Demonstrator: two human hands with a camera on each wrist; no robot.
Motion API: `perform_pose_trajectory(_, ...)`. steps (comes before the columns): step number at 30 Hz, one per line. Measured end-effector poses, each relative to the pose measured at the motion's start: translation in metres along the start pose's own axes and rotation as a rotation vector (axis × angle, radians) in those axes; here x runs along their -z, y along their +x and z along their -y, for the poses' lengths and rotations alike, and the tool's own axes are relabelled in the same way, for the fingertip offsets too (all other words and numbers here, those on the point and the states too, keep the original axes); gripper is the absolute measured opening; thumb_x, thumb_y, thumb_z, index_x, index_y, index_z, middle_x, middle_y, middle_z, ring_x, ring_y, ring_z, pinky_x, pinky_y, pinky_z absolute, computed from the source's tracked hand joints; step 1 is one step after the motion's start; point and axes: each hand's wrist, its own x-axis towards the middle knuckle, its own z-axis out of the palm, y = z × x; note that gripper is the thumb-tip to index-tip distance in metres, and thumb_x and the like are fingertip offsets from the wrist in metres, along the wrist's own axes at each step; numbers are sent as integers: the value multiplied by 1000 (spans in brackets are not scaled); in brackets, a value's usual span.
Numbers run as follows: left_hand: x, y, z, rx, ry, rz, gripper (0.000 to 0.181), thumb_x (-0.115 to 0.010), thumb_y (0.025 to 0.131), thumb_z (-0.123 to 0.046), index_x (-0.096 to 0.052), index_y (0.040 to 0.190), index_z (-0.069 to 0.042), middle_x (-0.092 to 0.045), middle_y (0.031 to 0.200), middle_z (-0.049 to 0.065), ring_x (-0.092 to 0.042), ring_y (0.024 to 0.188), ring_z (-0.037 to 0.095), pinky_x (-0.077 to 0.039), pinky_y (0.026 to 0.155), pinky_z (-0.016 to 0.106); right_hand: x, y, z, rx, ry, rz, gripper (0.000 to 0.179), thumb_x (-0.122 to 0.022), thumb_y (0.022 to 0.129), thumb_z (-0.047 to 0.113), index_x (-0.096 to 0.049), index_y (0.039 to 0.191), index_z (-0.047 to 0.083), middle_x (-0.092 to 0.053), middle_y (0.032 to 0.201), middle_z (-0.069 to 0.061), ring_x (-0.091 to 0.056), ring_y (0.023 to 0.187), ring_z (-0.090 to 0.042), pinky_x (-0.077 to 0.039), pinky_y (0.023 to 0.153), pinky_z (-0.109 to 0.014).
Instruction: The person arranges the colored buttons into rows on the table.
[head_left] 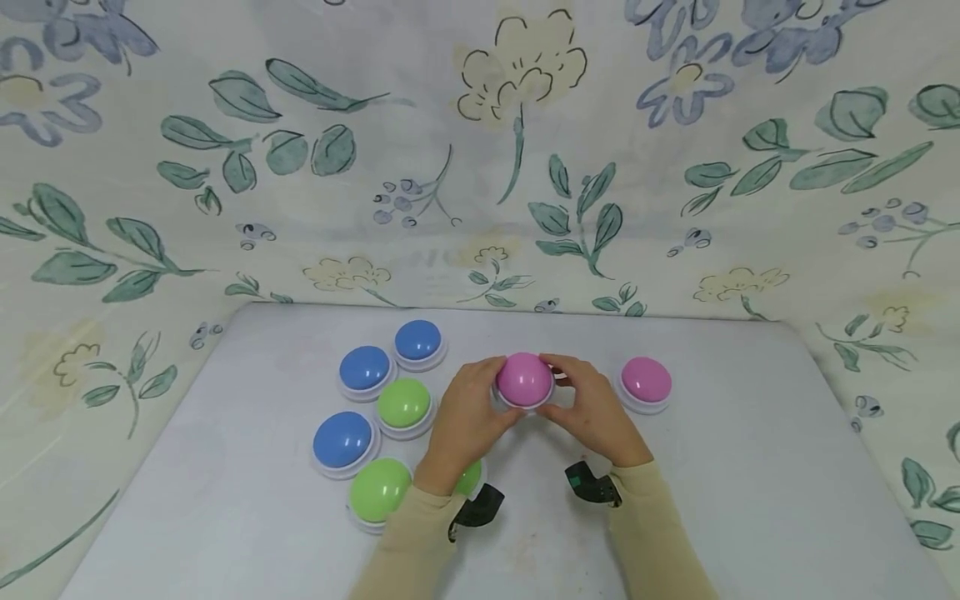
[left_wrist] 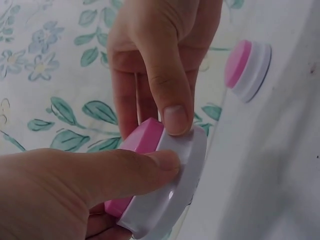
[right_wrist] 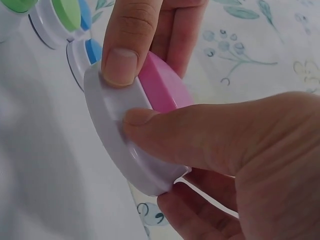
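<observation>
Between both hands is a pink dome push button with a white round base. My left hand grips its left side, with the thumb on the base rim and the fingers at the far edge. From the other side my right hand holds it the same way. Both thumbs press on the white base in the left wrist view, and the pink dome faces away from them in the right wrist view. A second pink push button sits on the table, just right of the right hand.
Left of the hands stand blue push buttons and green push buttons in a loose cluster. One green button is partly hidden under the left wrist. The white table ends at a floral-patterned backdrop.
</observation>
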Motion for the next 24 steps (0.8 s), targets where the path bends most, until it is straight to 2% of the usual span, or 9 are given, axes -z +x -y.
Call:
perform_pose_trajectory(7, -7, 5, -4, -6, -2, 6, 70, -91, 74, -16, -59, 133, 4, -65, 129, 16, -57, 122, 31, -49, 105, 43, 4, -2, -5, -20, 22, -6, 68, -82, 82, 5, -51, 143, 2, -56, 140, -17, -59, 120, -33, -52, 101, -51)
perform_pose_trajectory(18, -17, 13, -15, 23, -48, 8, 70, -91, 74, -18, -60, 134, 2, -63, 130, 17, -57, 122, 31, -51, 103, 43, 16, -3, -13, -36, 19, -16, 69, -82, 82, 7, -51, 144, 3, -56, 141, -17, -58, 122, -35, -51, 101, -53)
perform_pose_trajectory(24, -22, 19, -21, 40, -61, 30, 70, -90, 75, -19, -60, 135, -1, -63, 131, 15, -56, 123, 30, -51, 104, 43, 24, -4, -19, -12, 23, -30, 68, -82, 82, 4, -52, 142, 1, -54, 141, -19, -57, 122, -35, -51, 102, -52)
